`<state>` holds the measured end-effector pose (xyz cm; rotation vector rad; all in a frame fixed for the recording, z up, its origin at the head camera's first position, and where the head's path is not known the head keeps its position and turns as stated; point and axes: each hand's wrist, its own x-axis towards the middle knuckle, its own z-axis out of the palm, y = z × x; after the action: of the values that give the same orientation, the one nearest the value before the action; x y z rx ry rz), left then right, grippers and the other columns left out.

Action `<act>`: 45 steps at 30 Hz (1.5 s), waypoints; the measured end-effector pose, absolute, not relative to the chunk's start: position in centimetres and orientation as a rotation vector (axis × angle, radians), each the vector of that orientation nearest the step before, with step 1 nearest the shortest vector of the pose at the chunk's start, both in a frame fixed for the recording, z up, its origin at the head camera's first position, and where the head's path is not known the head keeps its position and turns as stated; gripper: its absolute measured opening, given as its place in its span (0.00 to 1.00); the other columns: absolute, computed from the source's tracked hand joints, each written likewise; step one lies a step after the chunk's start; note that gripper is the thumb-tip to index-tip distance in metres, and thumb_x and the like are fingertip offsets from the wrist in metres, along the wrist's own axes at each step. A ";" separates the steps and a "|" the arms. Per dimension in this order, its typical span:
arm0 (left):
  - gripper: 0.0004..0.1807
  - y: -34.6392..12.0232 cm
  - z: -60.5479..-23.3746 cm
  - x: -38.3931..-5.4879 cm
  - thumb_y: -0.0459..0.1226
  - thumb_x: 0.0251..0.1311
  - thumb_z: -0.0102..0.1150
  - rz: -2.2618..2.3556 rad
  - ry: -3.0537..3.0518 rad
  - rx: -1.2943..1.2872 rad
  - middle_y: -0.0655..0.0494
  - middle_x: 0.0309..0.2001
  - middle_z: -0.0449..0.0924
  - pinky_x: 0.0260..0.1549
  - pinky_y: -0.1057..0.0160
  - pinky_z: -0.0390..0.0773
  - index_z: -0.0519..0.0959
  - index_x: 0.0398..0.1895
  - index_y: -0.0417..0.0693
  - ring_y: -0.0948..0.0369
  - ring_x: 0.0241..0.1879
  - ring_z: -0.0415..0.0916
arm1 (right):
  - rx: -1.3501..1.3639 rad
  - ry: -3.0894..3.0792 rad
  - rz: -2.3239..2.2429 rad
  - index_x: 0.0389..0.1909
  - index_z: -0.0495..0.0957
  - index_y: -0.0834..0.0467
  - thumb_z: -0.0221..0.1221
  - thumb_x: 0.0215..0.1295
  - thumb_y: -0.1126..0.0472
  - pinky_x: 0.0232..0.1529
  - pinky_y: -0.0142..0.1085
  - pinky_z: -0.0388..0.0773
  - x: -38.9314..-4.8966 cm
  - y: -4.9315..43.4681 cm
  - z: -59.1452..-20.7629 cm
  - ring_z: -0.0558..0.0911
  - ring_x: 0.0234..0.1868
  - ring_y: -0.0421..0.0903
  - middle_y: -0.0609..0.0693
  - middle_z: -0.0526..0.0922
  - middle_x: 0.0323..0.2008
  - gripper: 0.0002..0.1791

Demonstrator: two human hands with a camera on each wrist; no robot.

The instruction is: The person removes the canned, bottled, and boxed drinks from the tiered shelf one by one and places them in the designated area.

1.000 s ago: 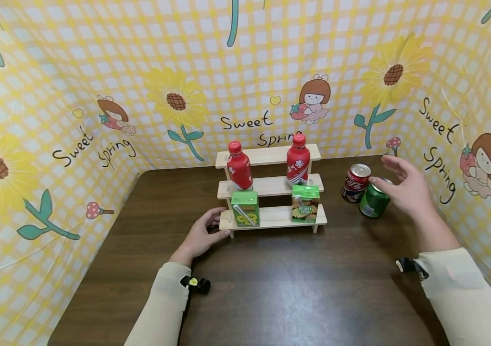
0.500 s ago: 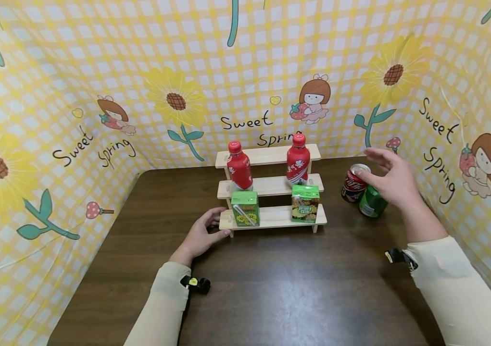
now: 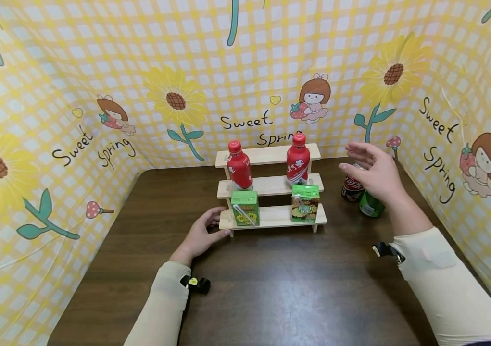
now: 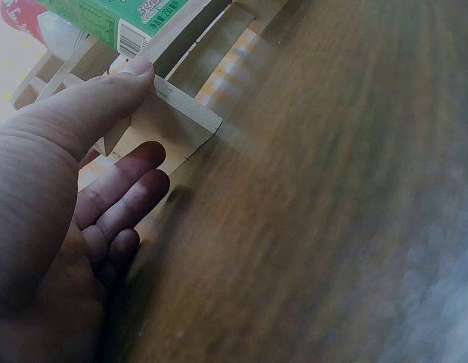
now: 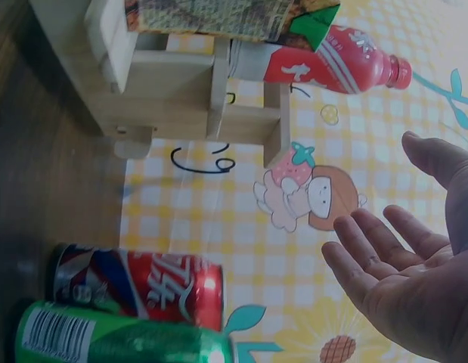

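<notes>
A stepped wooden display rack (image 3: 269,223) stands on the table. My left hand (image 3: 202,234) holds the left end of its lowest step, thumb at the front and fingers behind. In the left wrist view the thumb (image 4: 116,94) lies against the step's end; part of the index finger is hidden. My right hand (image 3: 377,173), fingers spread and holding nothing, hovers above a red cola can (image 3: 351,190) and a green can (image 3: 371,205). It partly covers both in the head view. The right wrist view shows the red can (image 5: 143,283) and green can (image 5: 128,336) side by side, apart from the hand.
Two green drink cartons (image 3: 245,209) (image 3: 305,204) stand on the lowest step. Two red bottles (image 3: 239,168) (image 3: 298,161) stand on the middle step. A yellow checked cloth (image 3: 236,86) hangs behind and along both sides of the brown wooden table (image 3: 271,288).
My right hand has moved left, from over the green can to above the red cola can's left side. The left hand, rack, bottles, cartons and cans have stayed in place.
</notes>
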<state>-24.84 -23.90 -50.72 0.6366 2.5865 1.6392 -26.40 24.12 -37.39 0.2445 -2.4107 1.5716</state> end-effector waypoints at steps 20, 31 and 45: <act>0.36 -23.9 -50.6 -24.8 0.30 0.60 0.76 1.636 2.581 0.629 0.38 0.51 0.84 0.58 0.36 0.72 0.71 0.71 0.33 0.43 0.52 0.79 | 0.443 -2.376 1.686 0.71 0.72 0.62 0.70 0.70 0.58 0.70 0.50 0.69 -28.2 19.5 -36.5 0.75 0.69 0.56 0.60 0.77 0.68 0.32; 0.36 -23.9 -50.6 -24.8 0.30 0.60 0.76 1.638 2.580 0.635 0.38 0.51 0.84 0.59 0.35 0.71 0.71 0.71 0.34 0.42 0.53 0.78 | 0.475 -2.411 1.720 0.73 0.72 0.59 0.70 0.69 0.58 0.64 0.53 0.75 -29.2 17.6 -36.9 0.78 0.67 0.58 0.57 0.75 0.70 0.34; 0.36 -23.9 -50.8 -24.9 0.29 0.59 0.76 1.633 2.598 0.653 0.39 0.51 0.84 0.58 0.43 0.74 0.71 0.70 0.33 0.47 0.52 0.80 | 0.433 -2.456 1.718 0.75 0.69 0.59 0.72 0.68 0.57 0.64 0.57 0.74 -29.8 16.1 -37.1 0.77 0.66 0.61 0.59 0.73 0.71 0.38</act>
<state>-24.89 -23.90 -50.75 0.6533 2.5979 1.6331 -29.75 16.09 -37.14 0.4333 -2.4555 1.7178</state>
